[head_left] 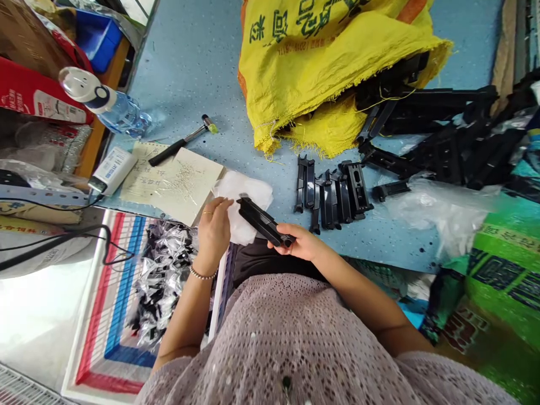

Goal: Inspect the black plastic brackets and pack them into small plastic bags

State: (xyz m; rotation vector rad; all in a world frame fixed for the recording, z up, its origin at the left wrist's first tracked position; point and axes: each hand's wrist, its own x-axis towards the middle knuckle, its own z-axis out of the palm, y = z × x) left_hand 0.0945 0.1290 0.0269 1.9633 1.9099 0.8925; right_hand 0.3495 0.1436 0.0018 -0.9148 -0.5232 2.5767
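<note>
My right hand [300, 241] grips one end of a long black plastic part [261, 220], tilted over the table's front edge. The part's other end points toward my left hand [215, 228], which is apart from it. The fingers of that left hand are bent and drawn together; whatever lies between their tips is too small to make out. Under both lies a stack of thin white plastic sheets or bags [248, 185]. Just left, a pale board [189, 183] carries many tiny thin pieces. Several similar black parts [331, 194] lie side by side to the right.
A small hammer [181, 143] lies beyond the board, near a water bottle [122, 112] and a white box-shaped device [113, 170]. A yellow woven sack [304, 73] spills black parts rightward. Below the table's left side, a basket [112, 315] holds bagged black pieces.
</note>
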